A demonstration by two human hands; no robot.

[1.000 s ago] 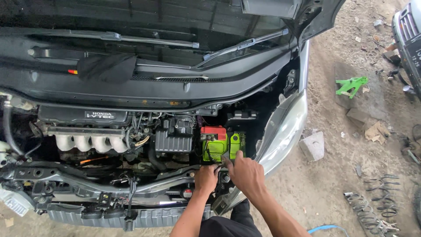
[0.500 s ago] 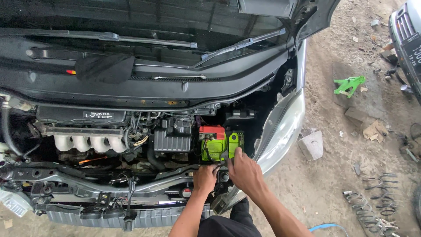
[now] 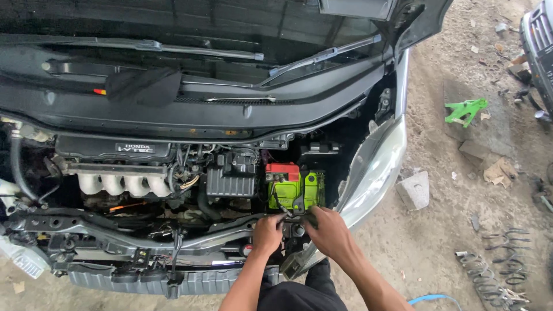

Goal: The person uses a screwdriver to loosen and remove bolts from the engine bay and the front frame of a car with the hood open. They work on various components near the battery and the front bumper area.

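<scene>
Both hands (image 3: 299, 233) lower now, engine bay (image 3: 173, 190) over dirt ground (image 3: 449, 242).

The left hand (image 3: 268, 233) and right hand (image 3: 329, 231) are covering whatever they are gripping at the bracket below the green battery (image 3: 296, 187). The frame's right edge is cutting off a neighbouring car (image 3: 538, 49), and the bottom edge is cropping both forearms.

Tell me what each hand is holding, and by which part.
Both the left hand and right hand are at the battery's hold-down bracket; exact grip cannot be told.
</scene>
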